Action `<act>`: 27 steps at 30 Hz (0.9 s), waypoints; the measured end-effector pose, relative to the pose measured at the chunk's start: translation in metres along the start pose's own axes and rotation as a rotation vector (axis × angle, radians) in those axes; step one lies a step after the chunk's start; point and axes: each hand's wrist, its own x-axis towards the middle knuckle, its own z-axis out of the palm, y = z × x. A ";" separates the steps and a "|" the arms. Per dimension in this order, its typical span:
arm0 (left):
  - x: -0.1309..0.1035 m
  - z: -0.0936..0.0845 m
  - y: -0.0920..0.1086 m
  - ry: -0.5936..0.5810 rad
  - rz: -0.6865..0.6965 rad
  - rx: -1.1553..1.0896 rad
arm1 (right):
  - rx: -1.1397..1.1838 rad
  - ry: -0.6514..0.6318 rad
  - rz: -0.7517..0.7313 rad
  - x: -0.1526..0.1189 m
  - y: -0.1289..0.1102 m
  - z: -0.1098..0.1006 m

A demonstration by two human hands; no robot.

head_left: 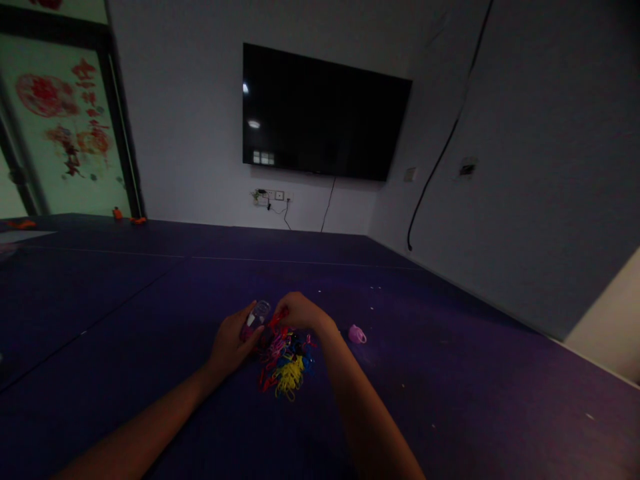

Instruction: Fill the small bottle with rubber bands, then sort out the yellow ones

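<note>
My left hand (231, 341) is wrapped round a small clear plastic bottle (259, 311), which is tilted with its upper end away from me. Beside it, my right hand (299, 311) pinches some red rubber bands (278, 319) close to the bottle. Just below both hands lies a loose pile of coloured rubber bands (290, 375), with yellow nearest me and pink, red, blue and black ones around it. To the right of my right wrist a pink cap (357, 334) with a ring-shaped loop rests on the floor.
Dark purple matting (150, 300) covers the floor, with a few tiny white scraps to the right. Small orange objects (138, 220) lie near the door at far left. A television (325, 113) hangs on the wall, and a black cable (434, 173) runs down at right.
</note>
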 end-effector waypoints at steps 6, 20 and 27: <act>-0.001 0.001 0.000 0.011 0.114 0.061 | -0.002 0.091 0.020 -0.009 -0.004 -0.020; -0.002 0.001 0.004 -0.026 0.244 0.079 | -0.010 0.142 -0.012 -0.010 -0.026 -0.019; -0.003 0.001 0.005 -0.050 0.204 0.061 | 0.035 0.166 0.003 -0.009 -0.029 -0.017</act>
